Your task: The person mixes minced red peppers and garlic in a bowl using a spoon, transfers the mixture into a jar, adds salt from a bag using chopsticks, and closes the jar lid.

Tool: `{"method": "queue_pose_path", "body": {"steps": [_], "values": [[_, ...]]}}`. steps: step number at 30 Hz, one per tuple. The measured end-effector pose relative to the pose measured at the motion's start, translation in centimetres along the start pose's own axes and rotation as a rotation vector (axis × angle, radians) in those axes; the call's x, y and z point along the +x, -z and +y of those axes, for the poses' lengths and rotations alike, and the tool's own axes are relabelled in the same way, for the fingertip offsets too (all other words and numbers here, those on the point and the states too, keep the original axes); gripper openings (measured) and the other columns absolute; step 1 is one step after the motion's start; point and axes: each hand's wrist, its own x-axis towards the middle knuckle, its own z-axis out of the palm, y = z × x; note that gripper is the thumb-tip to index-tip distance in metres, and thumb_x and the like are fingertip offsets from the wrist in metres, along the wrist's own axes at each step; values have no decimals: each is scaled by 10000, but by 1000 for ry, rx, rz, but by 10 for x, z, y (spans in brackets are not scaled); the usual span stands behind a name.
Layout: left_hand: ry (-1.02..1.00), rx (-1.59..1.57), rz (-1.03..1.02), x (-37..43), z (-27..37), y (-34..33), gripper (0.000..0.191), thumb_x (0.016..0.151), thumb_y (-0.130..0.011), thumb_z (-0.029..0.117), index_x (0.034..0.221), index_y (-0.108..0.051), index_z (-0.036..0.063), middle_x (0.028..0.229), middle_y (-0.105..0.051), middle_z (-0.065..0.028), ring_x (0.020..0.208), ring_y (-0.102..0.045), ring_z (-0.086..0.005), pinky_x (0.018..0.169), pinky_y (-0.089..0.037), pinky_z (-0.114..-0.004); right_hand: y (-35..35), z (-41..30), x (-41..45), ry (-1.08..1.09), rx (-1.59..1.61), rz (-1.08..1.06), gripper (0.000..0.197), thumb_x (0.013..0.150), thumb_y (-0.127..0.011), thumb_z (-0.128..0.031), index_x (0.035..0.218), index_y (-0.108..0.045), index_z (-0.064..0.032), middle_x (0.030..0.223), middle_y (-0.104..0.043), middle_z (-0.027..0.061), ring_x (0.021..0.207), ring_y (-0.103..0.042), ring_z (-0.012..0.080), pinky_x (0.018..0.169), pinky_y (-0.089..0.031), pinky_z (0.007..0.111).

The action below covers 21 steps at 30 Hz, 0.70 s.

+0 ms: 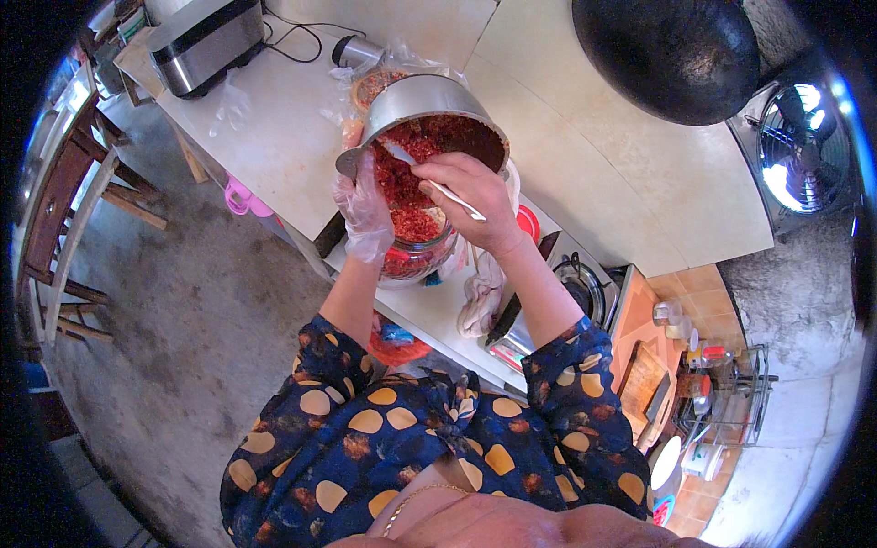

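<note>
A metal pot (431, 96) is tilted with its mouth towards me, chopped red chili (404, 171) inside. My left hand (363, 205), in a clear plastic glove, grips the pot by its left side, at a metal tab on the rim. My right hand (473, 195), bare, holds a white plastic spoon (455, 200) whose head is in the chili. Below the pot's mouth stands a wide glass jar (411, 264) with red chili up to its opening. Behind the pot, a round container of chopped chili (373, 85) lies among clear plastic bags.
A steel-and-black appliance (209, 44) with a cord stands back left, near a crumpled clear glove (231, 103). Right of the jar are a red lid (527, 222), a cloth (482, 298) and a gas stove (579, 284). A black wok (671, 55), fan (801, 147) and cutting board with knife (644, 383) are further right.
</note>
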Motion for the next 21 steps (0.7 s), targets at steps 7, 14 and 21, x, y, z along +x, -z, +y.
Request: {"method": "queue_pose_path", "body": {"steps": [7,14,21], "values": [[58,-13,34,-5,7,-4,348,896,-501,110,1222,-474,-10,1167,-523,-76,1036,-502,-156,911,-393,-292,17,-5,-27,-63,-15,-170,178,755,-625,-39,932,-627,-22,890,-620,125,824,-592,270,713,-475,341],[12,83,-1,-5,6,-2,376,901,-494,175,1225,-447,-10,1141,-535,-83,1029,-506,-170,908,-390,-314,39,-9,-47,-149,-1,-35,179,755,-616,-49,932,-631,-34,898,-622,123,848,-596,275,735,-481,346],[21,14,-13,-9,8,-9,356,895,-503,123,1229,-467,5,1135,-544,-74,1024,-512,-144,923,-390,-284,21,15,-49,-300,-170,112,145,772,-602,-41,911,-637,-15,874,-630,127,804,-605,255,715,-472,313]]}}
